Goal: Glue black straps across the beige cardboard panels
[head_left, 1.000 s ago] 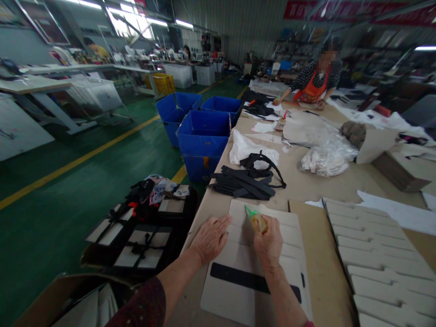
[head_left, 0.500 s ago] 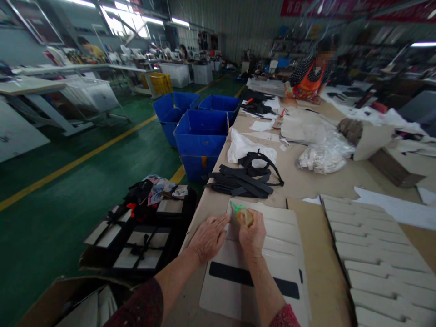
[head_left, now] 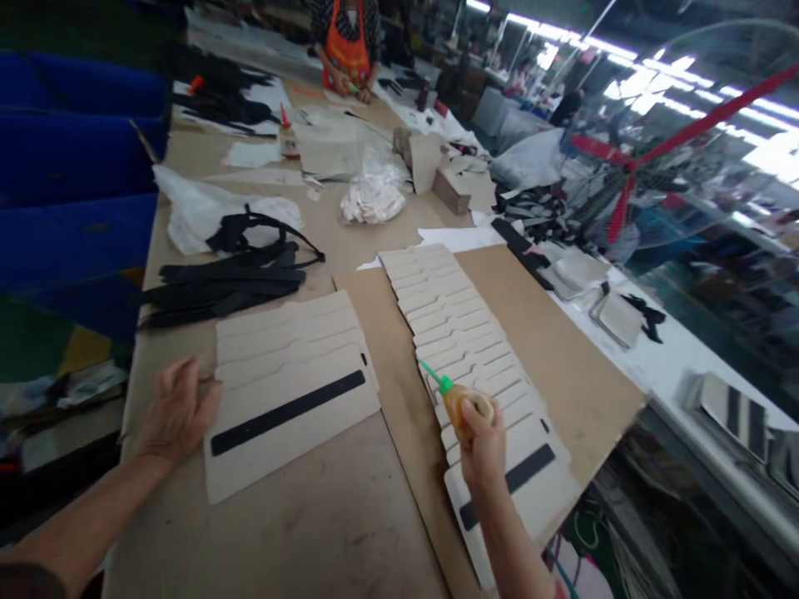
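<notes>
My right hand (head_left: pixel 483 437) is wrapped round a squeeze glue bottle (head_left: pixel 460 408) with amber contents and a green nozzle. The nozzle points up and to the left, over a row of overlapping beige panels (head_left: pixel 474 353). My left hand (head_left: pixel 181 408) rests at the left edge of another set of overlapped beige panels (head_left: pixel 293 333), its fingers bent and apart and the thumb near the edge. A long black strip (head_left: pixel 290 412) lies across the front panel of this set, and a similar black strip (head_left: pixel 540 462) crosses the nearest panel on the right.
Black straps (head_left: pixel 230 287) and a white plastic bag (head_left: pixel 200 208) lie beyond the left panels. A clear bag (head_left: pixel 374 195) sits farther back. Across the table a co-worker in an orange apron (head_left: pixel 346 54) stands. Blue bins (head_left: pixel 75 233) line the left side; a red-bladed fan (head_left: pixel 630 166) is at right.
My view has swung to the right. My right hand has carried the glue bottle from the left panels to over the right row. My left hand has shifted to the panels' left edge.
</notes>
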Tool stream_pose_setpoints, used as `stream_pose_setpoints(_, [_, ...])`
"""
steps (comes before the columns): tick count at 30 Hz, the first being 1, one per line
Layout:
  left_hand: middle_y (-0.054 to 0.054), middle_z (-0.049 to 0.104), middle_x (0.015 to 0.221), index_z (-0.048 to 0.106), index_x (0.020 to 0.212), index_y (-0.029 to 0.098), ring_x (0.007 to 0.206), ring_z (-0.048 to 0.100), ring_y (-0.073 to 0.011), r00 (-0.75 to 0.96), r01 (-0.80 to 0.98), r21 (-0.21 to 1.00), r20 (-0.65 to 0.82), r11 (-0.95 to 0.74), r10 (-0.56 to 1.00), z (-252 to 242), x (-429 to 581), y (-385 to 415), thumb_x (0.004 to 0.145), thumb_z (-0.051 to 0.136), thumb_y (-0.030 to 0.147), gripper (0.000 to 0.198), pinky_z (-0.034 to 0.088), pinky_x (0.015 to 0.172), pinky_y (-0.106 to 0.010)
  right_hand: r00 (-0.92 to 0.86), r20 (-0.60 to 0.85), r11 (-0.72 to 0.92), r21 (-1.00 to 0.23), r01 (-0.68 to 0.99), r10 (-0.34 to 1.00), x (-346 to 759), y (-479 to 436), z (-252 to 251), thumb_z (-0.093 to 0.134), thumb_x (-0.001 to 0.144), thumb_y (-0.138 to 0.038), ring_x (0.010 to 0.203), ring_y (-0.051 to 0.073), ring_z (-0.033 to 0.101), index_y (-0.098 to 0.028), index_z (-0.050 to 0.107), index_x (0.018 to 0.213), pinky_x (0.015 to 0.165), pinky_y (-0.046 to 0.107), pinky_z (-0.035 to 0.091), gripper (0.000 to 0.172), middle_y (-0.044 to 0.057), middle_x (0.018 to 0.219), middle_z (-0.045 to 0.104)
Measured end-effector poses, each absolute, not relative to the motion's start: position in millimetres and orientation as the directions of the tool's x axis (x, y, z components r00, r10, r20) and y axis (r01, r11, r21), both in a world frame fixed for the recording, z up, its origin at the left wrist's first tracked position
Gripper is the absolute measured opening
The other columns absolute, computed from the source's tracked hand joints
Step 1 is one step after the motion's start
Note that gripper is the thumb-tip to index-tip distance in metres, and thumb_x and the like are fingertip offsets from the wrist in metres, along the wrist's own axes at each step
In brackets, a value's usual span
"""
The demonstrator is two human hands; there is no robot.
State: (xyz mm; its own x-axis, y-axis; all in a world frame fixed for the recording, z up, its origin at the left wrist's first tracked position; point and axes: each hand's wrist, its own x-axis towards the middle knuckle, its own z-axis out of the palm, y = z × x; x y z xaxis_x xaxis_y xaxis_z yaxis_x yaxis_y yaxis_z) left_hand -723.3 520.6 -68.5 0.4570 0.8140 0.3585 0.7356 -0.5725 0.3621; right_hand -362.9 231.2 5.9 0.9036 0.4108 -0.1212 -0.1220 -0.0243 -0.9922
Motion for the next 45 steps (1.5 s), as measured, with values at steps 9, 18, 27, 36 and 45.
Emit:
stream_pose_setpoints(9, [-0.004,0.060,0.128,0.045,0.137,0.028,0.119,0.057,-0.0237,0.754,0.396,0.389,0.380,-0.832,0.536,-34,-578,294,0.094,0.045,0.023,0.043,0.051,0.102,-0.043,0.998,-0.012,-0.317,-0.948,0.006,0.054,-258,31,7,0.080,0.068,-0.049,0.064,0.017,0.061,-0.020,0.060,0.097,0.054,0.030,0.052,0.046,0.001,0.080,0.064])
stream_pose_setpoints(18, [-0.007,0.064,0.132,0.058,0.132,0.022,0.124,0.053,-0.0219,0.888,0.298,0.315,0.255,-0.901,0.382,-56,-492,163,0.092,0.048,0.020,0.041,0.042,0.103,-0.035,0.980,0.050,-0.486,-0.863,0.139,0.193,-205,0,-18,0.077,0.068,-0.055,0.084,0.022,0.061,-0.018,0.065,0.096,0.076,0.039,0.051,0.048,0.006,0.096,0.065])
stream_pose_setpoints(27, [-0.004,0.068,0.124,0.061,0.127,0.022,0.118,0.056,-0.0185,0.888,0.336,0.275,0.228,-0.901,0.400,-50,-484,163,0.093,0.046,0.022,0.038,0.036,0.104,-0.032,0.915,0.096,-0.453,-0.845,0.283,0.393,-168,-7,-40,0.073,0.076,-0.050,0.087,0.022,0.061,-0.018,0.064,0.098,0.080,0.040,0.049,0.039,0.006,0.096,0.064])
stream_pose_setpoints(36, [-0.005,0.066,0.127,0.059,0.131,0.024,0.125,0.052,-0.0201,0.884,0.349,0.286,0.215,-0.892,0.415,-61,-489,159,0.091,0.045,0.019,0.043,0.037,0.106,-0.034,0.766,0.258,-0.356,-0.768,0.532,0.588,-153,-10,-36,0.068,0.085,-0.038,0.091,0.022,0.063,-0.019,0.062,0.101,0.081,0.040,0.051,0.025,0.008,0.098,0.065])
stream_pose_setpoints(45, [-0.004,0.067,0.126,0.061,0.128,0.025,0.123,0.053,-0.0190,0.878,0.355,0.282,0.229,-0.891,0.421,-56,-486,159,0.090,0.048,0.016,0.041,0.041,0.104,-0.033,0.650,0.327,-0.281,-0.705,0.651,0.685,-154,-11,-34,0.067,0.086,-0.033,0.090,0.023,0.065,-0.023,0.061,0.102,0.077,0.040,0.055,0.020,0.007,0.096,0.067])
